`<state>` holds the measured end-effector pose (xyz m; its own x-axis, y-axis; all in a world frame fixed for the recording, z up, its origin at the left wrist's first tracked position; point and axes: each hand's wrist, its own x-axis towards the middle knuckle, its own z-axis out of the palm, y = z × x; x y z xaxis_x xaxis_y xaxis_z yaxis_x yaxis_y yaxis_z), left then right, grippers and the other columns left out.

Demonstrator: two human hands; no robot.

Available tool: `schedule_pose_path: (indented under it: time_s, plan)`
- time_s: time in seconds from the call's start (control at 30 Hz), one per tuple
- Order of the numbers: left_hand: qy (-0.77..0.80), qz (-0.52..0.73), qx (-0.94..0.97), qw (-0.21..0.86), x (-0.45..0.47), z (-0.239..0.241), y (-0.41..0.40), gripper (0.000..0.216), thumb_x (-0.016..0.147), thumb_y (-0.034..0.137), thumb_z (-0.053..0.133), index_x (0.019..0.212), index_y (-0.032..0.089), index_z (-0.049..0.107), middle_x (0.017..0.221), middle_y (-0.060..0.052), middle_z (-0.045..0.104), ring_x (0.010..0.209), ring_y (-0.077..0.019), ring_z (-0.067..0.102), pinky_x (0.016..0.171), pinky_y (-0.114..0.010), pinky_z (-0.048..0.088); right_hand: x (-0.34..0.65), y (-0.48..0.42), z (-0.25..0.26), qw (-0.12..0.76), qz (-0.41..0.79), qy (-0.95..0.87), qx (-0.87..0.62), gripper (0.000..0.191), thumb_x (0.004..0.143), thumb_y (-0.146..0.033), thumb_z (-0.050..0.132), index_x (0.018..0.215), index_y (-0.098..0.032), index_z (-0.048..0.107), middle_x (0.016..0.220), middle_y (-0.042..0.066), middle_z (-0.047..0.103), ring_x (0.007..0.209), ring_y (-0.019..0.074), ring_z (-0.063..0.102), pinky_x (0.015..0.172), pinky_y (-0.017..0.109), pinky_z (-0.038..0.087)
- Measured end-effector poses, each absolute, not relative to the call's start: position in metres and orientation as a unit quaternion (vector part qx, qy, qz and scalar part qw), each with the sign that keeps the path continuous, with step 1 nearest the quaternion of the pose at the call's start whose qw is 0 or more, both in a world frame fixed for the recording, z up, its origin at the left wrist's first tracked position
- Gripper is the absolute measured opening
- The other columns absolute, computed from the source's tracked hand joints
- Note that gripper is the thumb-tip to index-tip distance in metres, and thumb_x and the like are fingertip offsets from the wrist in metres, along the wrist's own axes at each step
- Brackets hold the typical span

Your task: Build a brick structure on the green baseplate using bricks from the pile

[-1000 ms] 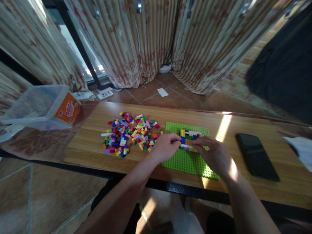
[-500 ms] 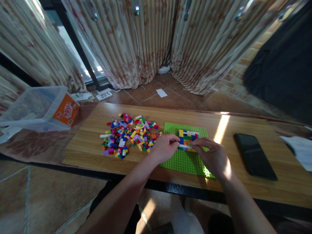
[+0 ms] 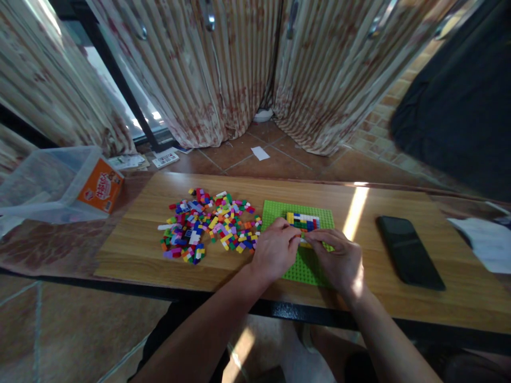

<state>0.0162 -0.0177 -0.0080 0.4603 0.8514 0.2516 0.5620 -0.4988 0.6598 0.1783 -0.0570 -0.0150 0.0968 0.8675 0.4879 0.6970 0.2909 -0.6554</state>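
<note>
A bright green studded baseplate (image 3: 309, 270) lies on the wooden table, with a low rectangular build of coloured toy bricks (image 3: 303, 218) on it. Yellow, white, blue and red bricks show along its far side; my hands cover much of its near side. My left hand (image 3: 278, 248) is closed over the build's left part, its fingertips pinched; what they hold, if anything, is hidden. From the right, my right hand (image 3: 338, 259) pinches what looks like a small toy brick, greenish and hard to make out. The fingertips of both hands nearly meet just above the build.
Left of the baseplate spreads a pile of loose toy bricks (image 3: 223, 221). A black phone (image 3: 409, 252) lies on the table (image 3: 139, 244) at the right, with white papers (image 3: 481, 244) beyond it. A clear plastic bin (image 3: 51, 183) with an orange label stands far left.
My hands have come together, the right one moving left and the left one closing in over the build's near side. The whole view has shifted slightly.
</note>
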Motion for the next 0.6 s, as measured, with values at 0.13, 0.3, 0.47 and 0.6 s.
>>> schedule_pose_path:
  time_s: [0.13,0.3,0.47,0.6]
  plan:
    - [0.430,0.296,0.816,0.248,0.025,-0.011,-0.016,0.020,0.091,0.019,0.050,0.093,0.018,0.070,0.093,-0.004,0.061,0.091,-0.0158,0.060,0.081,-0.028,0.049,0.180,-0.058,-0.011,0.437,0.097,-0.671,-0.592,0.015,0.088,-0.025,0.060,0.082,-0.026,0.074,0.083,0.001,0.075,0.077,0.0180,0.068,0.073,0.035,0.055]
    - [0.436,0.283,0.820,0.239,0.028,-0.008,-0.016,0.018,0.091,0.019,0.050,0.088,0.017,0.068,0.092,-0.005,0.060,0.090,-0.0164,0.060,0.080,-0.029,0.049,0.181,-0.059,-0.012,0.444,0.116,-0.650,-0.605,0.014,0.086,-0.029,0.061,0.084,-0.026,0.075,0.085,0.001,0.076,0.079,0.0186,0.069,0.076,0.036,0.056]
    - [0.431,0.262,0.836,0.216,0.028,-0.007,-0.016,0.018,0.093,0.021,0.048,0.090,0.017,0.065,0.095,-0.005,0.059,0.089,-0.0166,0.058,0.080,-0.029,0.049,0.178,-0.058,-0.014,0.489,0.163,-0.560,-0.648,0.014,0.082,-0.033,0.066,0.088,-0.024,0.075,0.088,0.003,0.076,0.082,0.0200,0.071,0.081,0.038,0.057]
    - [0.425,0.233,0.855,0.183,0.030,-0.006,-0.015,0.019,0.094,0.021,0.046,0.093,0.016,0.064,0.097,-0.006,0.058,0.092,-0.0177,0.057,0.082,-0.030,0.049,0.178,-0.055,-0.014,0.510,0.167,-0.509,-0.673,0.019,0.079,-0.036,0.068,0.088,-0.021,0.074,0.087,0.006,0.075,0.077,0.0197,0.069,0.077,0.038,0.057]
